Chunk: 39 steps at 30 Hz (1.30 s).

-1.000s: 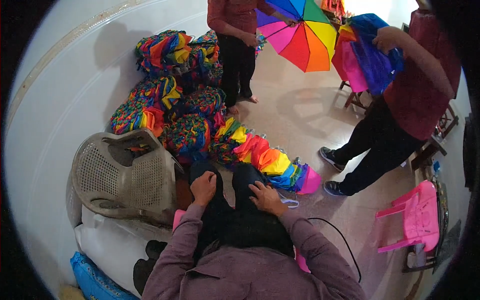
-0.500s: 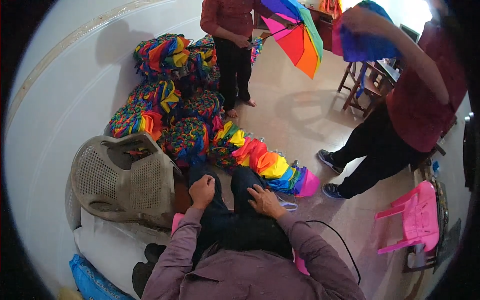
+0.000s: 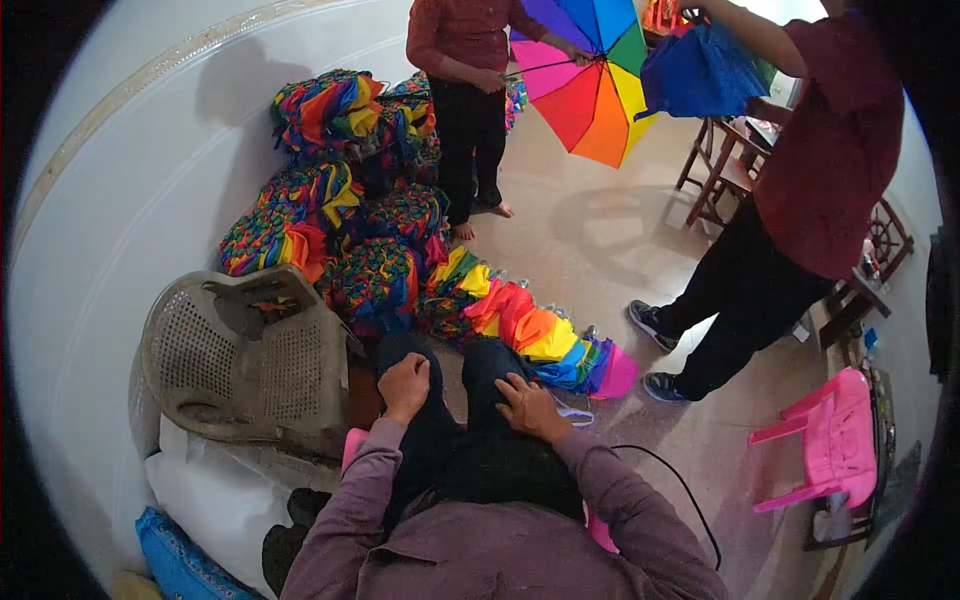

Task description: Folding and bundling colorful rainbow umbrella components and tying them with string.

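Observation:
My left hand (image 3: 405, 388) rests on my left thigh, its fingers curled into a loose fist with nothing showing in them. On my right thigh lies my right hand (image 3: 532, 408), fingers apart and holding nothing. Just beyond my knees stretches a row of folded rainbow umbrellas (image 3: 545, 335), ending in a pink one at the right. A person in a red top (image 3: 465, 40) holds an opened rainbow umbrella (image 3: 598, 95) by its shaft. Another person (image 3: 830, 150), at the right, holds up a blue umbrella (image 3: 700, 75), partly folded.
Bundles of rainbow umbrellas (image 3: 320, 110) are piled along the white wall. A grey-brown plastic chair (image 3: 295, 365) stands at my left, near a blue bag (image 3: 185, 555). At the right are a pink plastic stool (image 3: 835, 440) and a black cable (image 3: 685, 485). Wooden furniture (image 3: 725, 165) stands farther back.
The opened rainbow umbrella has turned to show more of its panels. The person at the right has shifted, and the blue umbrella has moved left and down. My hands stay put.

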Each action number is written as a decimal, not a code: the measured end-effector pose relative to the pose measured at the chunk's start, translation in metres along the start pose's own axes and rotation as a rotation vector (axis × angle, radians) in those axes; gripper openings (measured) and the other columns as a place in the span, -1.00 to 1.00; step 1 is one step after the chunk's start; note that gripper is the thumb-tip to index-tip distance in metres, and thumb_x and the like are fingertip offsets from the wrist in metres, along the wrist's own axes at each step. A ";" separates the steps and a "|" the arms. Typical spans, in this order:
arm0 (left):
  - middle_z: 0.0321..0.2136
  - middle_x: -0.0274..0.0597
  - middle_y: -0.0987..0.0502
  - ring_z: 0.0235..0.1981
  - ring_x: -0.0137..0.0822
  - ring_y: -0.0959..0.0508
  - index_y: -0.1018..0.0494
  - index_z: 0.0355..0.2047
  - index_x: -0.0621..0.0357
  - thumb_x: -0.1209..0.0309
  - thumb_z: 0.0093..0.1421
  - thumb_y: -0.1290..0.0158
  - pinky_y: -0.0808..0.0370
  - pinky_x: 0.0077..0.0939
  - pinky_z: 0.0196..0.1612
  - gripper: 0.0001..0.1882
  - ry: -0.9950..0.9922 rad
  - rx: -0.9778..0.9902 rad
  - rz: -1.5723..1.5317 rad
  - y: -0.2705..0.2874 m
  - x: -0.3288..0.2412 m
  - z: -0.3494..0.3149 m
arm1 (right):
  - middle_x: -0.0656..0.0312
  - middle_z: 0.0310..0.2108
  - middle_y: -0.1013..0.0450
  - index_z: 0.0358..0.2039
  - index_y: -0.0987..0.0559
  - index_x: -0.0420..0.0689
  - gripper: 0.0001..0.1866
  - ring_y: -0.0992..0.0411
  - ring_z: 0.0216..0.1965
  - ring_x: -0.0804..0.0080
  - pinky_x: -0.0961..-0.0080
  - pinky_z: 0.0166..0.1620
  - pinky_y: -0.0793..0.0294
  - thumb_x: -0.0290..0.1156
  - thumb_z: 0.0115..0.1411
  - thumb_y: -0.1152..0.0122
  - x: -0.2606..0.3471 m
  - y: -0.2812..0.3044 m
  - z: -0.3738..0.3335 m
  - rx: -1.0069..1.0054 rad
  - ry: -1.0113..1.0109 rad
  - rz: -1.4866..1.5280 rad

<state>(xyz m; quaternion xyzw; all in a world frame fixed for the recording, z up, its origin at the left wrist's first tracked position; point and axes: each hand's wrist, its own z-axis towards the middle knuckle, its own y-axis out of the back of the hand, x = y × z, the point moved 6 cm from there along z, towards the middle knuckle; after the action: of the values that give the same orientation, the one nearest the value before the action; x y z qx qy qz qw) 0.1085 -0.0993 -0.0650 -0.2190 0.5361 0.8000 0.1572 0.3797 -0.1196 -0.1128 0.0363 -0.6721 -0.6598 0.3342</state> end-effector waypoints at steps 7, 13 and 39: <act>-0.42 -0.07 -0.65 -0.35 0.09 -0.65 -0.63 -0.23 -0.01 0.15 0.32 -0.14 -0.54 0.03 -0.30 -0.77 -0.006 -0.006 -0.042 0.004 0.000 0.003 | 0.01 0.30 -0.34 0.33 -0.41 0.05 -0.39 -0.51 0.00 -0.15 -0.09 0.00 -0.55 -0.04 0.31 -0.21 -0.004 -0.008 0.005 -0.083 0.017 -0.075; -0.42 -0.06 -0.66 -0.33 0.08 -0.65 -0.63 -0.23 -0.03 0.15 0.32 -0.14 -0.54 0.03 -0.30 -0.78 0.028 0.003 -0.015 0.004 0.000 0.002 | 0.01 0.31 -0.33 0.34 -0.40 0.06 -0.38 -0.50 0.02 -0.15 -0.10 0.04 -0.53 -0.05 0.32 -0.21 -0.004 -0.009 0.006 -0.066 0.010 -0.073; -0.39 -0.15 -0.68 -0.37 0.00 -0.65 -0.65 -0.19 -0.03 0.13 0.33 -0.13 -0.55 -0.03 -0.32 -0.76 -0.026 -0.043 0.006 0.024 0.008 -0.008 | -0.01 0.38 -0.27 0.38 -0.36 0.05 -0.37 -0.43 0.16 -0.23 -0.07 0.20 -0.45 -0.05 0.36 -0.16 0.029 0.010 -0.003 0.084 -0.057 -0.058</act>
<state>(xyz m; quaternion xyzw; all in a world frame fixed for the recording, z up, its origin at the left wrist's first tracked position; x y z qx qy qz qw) 0.0911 -0.1158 -0.0531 -0.2104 0.5175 0.8144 0.1571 0.3623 -0.1351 -0.0925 0.0509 -0.7072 -0.6410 0.2937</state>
